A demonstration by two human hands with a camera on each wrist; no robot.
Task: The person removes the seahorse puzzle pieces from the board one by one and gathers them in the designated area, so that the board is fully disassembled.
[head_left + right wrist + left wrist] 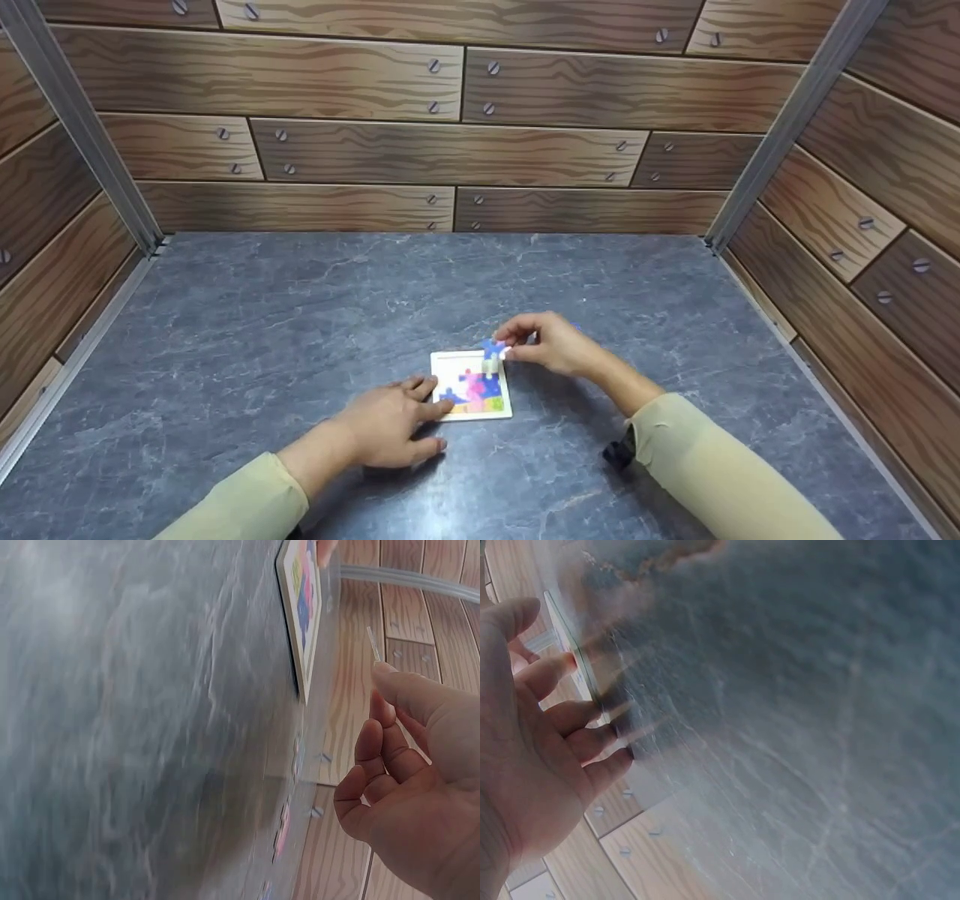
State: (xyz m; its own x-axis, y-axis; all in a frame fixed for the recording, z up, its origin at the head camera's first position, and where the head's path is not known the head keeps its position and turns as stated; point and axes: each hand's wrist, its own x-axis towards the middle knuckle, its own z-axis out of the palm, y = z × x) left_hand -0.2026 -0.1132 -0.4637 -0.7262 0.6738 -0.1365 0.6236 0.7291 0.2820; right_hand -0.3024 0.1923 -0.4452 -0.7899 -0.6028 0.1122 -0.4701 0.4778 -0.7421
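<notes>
A small square puzzle tray (441, 364) with a white frame lies on the table, its lower part filled with joined pink, blue, orange and green pieces. My right hand (553, 346) pinches a blue puzzle piece (492, 349) between thumb and fingers above the tray's upper right corner. In the right wrist view that piece (373, 643) shows edge-on, its face not visible. My left hand (390, 421) rests at the tray's left side, fingers extended, with fingertips touching the frame and the lower left pieces.
Loose puzzle pieces (282, 831) lie on the table beyond the tray, mostly hidden behind my right hand in the head view. The grey marbled table (300, 300) is bounded by wood-patterned walls (450, 150) with metal corner posts (780, 127).
</notes>
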